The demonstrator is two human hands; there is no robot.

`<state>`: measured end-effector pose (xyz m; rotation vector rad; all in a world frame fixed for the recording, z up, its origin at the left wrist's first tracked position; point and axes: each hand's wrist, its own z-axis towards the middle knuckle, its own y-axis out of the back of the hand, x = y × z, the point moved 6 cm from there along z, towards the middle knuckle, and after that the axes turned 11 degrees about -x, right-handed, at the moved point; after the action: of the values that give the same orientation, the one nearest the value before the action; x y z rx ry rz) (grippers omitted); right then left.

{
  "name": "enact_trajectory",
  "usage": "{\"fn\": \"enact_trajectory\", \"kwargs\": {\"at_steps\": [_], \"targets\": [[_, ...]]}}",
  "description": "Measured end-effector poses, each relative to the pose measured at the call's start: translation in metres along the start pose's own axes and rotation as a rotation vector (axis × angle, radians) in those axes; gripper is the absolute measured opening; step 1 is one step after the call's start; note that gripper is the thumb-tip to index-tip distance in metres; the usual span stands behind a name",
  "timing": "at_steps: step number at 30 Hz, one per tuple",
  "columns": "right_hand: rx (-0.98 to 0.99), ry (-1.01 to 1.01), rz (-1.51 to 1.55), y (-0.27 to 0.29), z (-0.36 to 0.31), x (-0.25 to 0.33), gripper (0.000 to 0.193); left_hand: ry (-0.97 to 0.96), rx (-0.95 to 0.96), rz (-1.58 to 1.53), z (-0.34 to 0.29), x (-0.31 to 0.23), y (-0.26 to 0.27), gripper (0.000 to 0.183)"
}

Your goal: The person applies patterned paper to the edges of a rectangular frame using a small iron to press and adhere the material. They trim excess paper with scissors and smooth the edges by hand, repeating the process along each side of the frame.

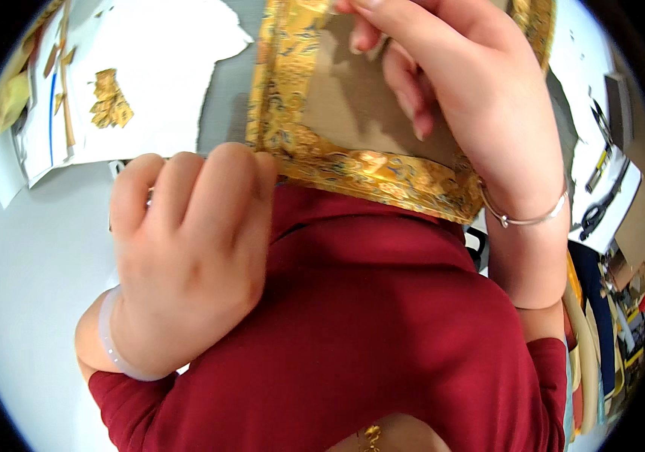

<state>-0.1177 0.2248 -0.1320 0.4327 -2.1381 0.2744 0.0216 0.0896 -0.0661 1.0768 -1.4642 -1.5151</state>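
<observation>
A flat panel with a brown middle (345, 98) and a gold brocade border (382, 169) patterned with blue and orange flowers lies in front of me, close to my body. My left hand (187, 233) is closed, its knuckles up, beside the lower left corner of that border. What its fingers hold, if anything, is hidden. Over the panel hovers my right hand (473, 83), its thumb and forefinger pinched together at the top edge of the picture. Its other fingers curl loosely above the brown middle. Whatever sits in the pinch is too small to make out.
Torn white paper (164, 68) at the left carries scraps of gold brocade (110, 102). A grey mat (224, 105) lies under the panel. Black-handled scissors (601, 211) and a utility knife (598, 167) rest at the right. Folded fabrics (590, 324) are stacked lower right.
</observation>
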Motion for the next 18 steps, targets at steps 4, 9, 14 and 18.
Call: {"fn": "enact_trajectory", "kwargs": {"at_steps": [4,9,14,18], "targets": [[0.054,-0.148,0.121,0.012,-0.008,0.013,0.026,0.026,0.087,-0.021,0.009,0.000,-0.002,0.032],[-0.154,0.161,-0.012,0.060,-0.038,0.027,0.025,0.008,-0.116,0.025,-0.002,-0.001,-0.006,0.036],[-0.425,0.416,-0.170,0.101,-0.060,0.011,0.029,-0.180,-0.276,-0.455,0.014,-0.036,-0.011,0.041],[-0.543,0.279,-0.210,0.096,-0.066,-0.022,0.034,-0.221,-0.256,-0.641,0.034,-0.053,-0.027,0.041]]}}
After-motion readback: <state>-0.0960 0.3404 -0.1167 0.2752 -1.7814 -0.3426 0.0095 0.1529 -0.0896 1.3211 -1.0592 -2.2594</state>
